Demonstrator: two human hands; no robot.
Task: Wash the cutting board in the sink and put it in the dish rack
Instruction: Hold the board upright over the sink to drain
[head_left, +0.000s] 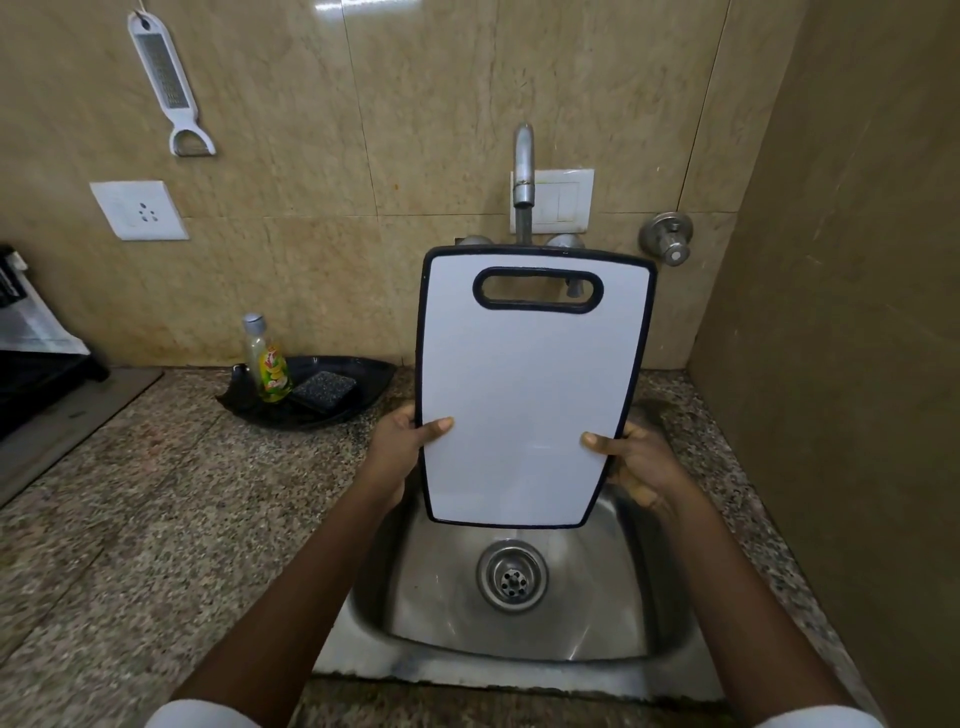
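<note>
Cutting board (524, 395): white face, black rim, oval handle slot at top. Held upright above the steel sink (613, 613), below the tap (523, 171). Left hand (400, 441) and right hand (641, 462) fingers clamp its lower side edges, thumbs on the face.

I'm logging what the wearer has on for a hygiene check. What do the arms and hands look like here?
Both forearms are bare. A white sleeve edge shows at each upper arm near the picture's bottom. The left hand and right hand wear no gloves; no rings, watch or bracelet are visible.
</note>
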